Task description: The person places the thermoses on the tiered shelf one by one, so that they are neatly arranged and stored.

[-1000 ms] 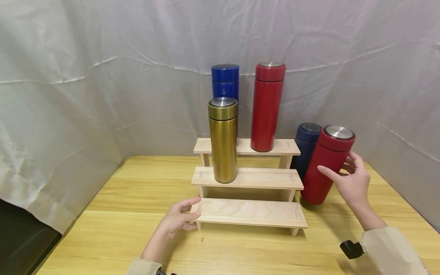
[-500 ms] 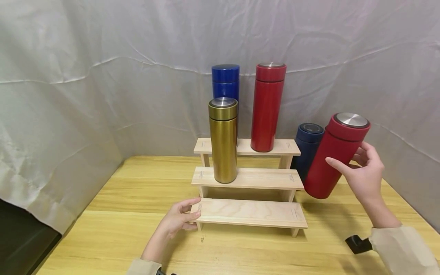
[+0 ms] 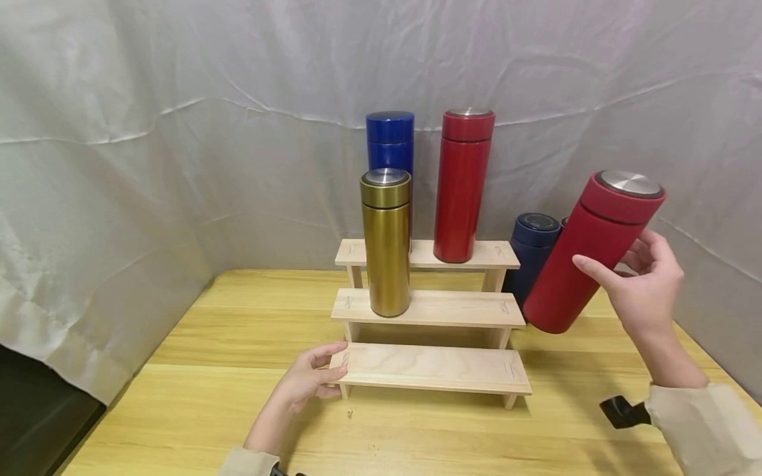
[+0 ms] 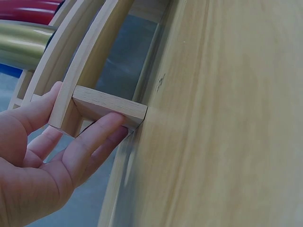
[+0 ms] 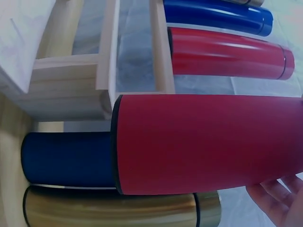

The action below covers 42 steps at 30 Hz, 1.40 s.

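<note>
My right hand (image 3: 649, 284) grips a matte red thermos (image 3: 595, 258) with a silver lid top. The thermos is raised off the table, its top leaning right. My left hand (image 3: 312, 377) holds the left end of the lowest step of a three-step wooden stand (image 3: 434, 367); in the left wrist view, its fingers (image 4: 97, 139) touch the step's end and leg. A glossy red thermos (image 3: 464, 192) and a bright blue thermos (image 3: 389, 142) stand on the top step. On the middle step stands a gold thermos (image 3: 387, 251), partly hiding the blue one.
Right of the stand, a dark blue thermos (image 3: 530, 254) stands on the wooden table (image 3: 238, 344), partly behind the held one. Another gold thermos (image 5: 118, 208) shows beside it in the right wrist view. Grey cloth (image 3: 268, 165) hangs behind and at both sides.
My right hand has lifted the matte red thermos up and to the right, tilting it further. A lid behind it has come into view. The left hand and the stand have stayed put.
</note>
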{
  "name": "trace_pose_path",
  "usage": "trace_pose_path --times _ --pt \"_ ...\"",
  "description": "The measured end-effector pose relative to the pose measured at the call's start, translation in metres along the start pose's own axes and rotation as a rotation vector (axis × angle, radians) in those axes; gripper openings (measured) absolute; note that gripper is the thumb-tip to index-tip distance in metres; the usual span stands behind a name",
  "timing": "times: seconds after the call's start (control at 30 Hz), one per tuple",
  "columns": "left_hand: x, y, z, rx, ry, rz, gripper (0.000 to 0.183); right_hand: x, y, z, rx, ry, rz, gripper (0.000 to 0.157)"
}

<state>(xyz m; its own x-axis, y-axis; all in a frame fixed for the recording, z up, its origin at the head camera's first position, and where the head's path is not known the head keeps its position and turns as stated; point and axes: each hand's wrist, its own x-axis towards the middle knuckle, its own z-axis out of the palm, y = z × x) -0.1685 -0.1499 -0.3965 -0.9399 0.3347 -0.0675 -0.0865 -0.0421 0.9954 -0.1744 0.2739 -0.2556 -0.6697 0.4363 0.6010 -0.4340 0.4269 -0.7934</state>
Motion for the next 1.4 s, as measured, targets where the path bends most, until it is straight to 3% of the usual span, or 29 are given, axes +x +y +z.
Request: trace_pose_path --times 0.33,0.9,1.2,1.4 --pt "0.000 0.000 0.000 0.000 0.000 -0.005 0.053 0.004 -0.016 0.009 0.012 0.003 -0.004 0.058" --pt "0.001 -0.001 0.000 0.007 0.006 -0.004 0.053 0.000 -0.025 0.041 0.147 -0.044 -0.069 0.056" --pt "0.000 0.001 0.001 0.007 0.013 -0.009 0.053 -0.009 -0.026 0.062 0.086 -0.092 -0.156 0.058" --pt "0.001 -0.001 0.000 0.006 0.007 -0.004 0.053 -0.013 -0.028 0.077 0.086 -0.120 -0.133 0.059"
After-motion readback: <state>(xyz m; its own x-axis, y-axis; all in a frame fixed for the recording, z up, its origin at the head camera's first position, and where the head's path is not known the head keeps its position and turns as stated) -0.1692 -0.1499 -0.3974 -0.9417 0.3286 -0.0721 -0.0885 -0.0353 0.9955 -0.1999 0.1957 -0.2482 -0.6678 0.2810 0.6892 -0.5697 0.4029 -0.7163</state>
